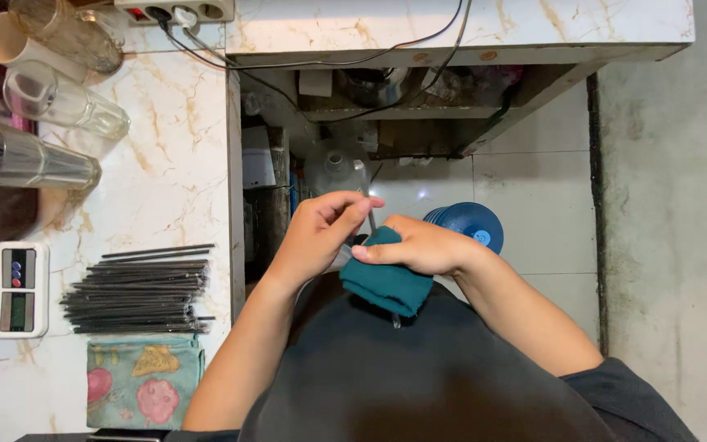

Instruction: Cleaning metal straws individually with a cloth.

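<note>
My right hand (pixel 429 245) is closed around a folded teal cloth (pixel 388 285), held in front of my dark shirt. My left hand (pixel 319 232) is just to its left, fingers curled and touching the cloth's upper edge, gripping a pale grey object (pixel 341 259) that is mostly hidden between hand and cloth. A thin metal tip (pixel 395 321) pokes out below the cloth. What the grey object is cannot be made out.
A marble counter (pixel 165 188) on the left carries a bundle of black straws (pixel 137 295), a white digital scale (pixel 10 290), a patterned cloth (pixel 145 381), clear glasses (pixel 63 102) and a power strip (pixel 175 10). A blue water jug (pixel 470 225) stands on the tiled floor.
</note>
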